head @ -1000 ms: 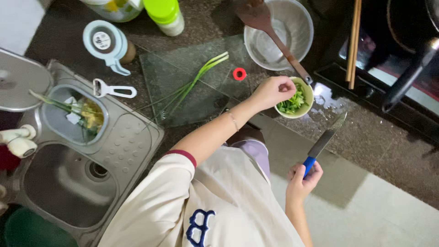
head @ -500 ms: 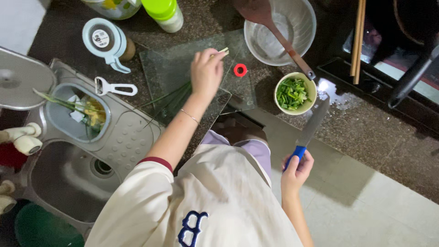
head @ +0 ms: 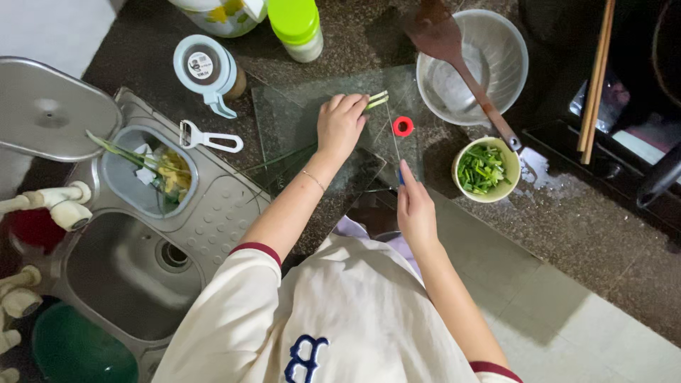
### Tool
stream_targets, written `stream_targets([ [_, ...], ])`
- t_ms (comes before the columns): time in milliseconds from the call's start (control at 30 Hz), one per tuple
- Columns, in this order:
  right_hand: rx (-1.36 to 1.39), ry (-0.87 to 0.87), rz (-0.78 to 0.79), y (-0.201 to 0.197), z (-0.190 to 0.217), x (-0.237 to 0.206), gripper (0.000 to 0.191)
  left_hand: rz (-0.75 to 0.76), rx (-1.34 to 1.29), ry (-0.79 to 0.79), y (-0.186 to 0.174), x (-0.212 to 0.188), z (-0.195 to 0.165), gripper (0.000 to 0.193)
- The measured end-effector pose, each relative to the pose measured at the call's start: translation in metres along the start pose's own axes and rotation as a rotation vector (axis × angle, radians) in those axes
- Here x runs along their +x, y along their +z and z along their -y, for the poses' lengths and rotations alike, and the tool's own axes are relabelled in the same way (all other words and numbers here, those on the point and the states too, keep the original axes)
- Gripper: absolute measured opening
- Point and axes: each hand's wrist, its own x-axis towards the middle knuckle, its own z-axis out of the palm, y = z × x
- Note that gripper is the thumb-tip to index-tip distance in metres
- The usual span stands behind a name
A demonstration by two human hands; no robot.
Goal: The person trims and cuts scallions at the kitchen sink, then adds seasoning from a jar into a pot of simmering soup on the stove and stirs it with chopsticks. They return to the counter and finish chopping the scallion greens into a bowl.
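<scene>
My left hand (head: 340,124) presses down on a bunch of green onion stalks (head: 378,99) lying across a glass cutting board (head: 284,117). My right hand (head: 415,206) grips a knife by its blue handle. The thin blade (head: 392,138) stands edge-on over the board, just right of my left hand's fingers. A small red cap (head: 403,126) lies on the board beside the blade. A pale green bowl (head: 508,157) of chopped green onion stands to the right of the board.
A metal bowl (head: 496,50) with a wooden spatula (head: 454,53) sits at the back right, chopsticks (head: 594,78) beyond it. A white peeler (head: 209,138), a scrap-filled sink strainer (head: 120,167), the sink basin (head: 120,269), a white-lidded jar (head: 202,71) and a green-capped bottle (head: 298,21) are to the left.
My left hand left the bowl of chopped onion and came down on the stalks on the board. My right hand carried the knife from the right onto the board.
</scene>
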Motion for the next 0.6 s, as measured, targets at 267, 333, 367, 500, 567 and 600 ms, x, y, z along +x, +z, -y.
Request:
stream_targets([
  [267,-0.023,-0.066,-0.008,0.019,0.010,0.033,0.050,-0.025,0.002,-0.027,0.010,0.015,0.002,0.031],
  [333,-0.040,-0.060,-0.005,0.020,0.010,0.035,0.050,-0.038,-0.012,-0.045,0.014,0.016,0.003,0.027],
  [367,-0.051,-0.051,0.001,0.020,0.011,0.035,0.050,-0.039,-0.017,-0.052,0.016,0.016,0.004,0.025],
  [500,-0.075,-0.043,0.024,0.017,0.014,0.037,0.049,-0.072,-0.046,-0.062,0.022,0.015,0.006,0.016],
  [567,-0.076,-0.013,0.049,0.015,0.016,0.039,0.051,-0.089,-0.047,-0.048,0.024,0.014,0.007,0.013],
  [600,-0.077,0.003,0.062,0.014,0.017,0.040,0.052,-0.096,-0.048,-0.041,0.025,0.013,0.007,0.012],
])
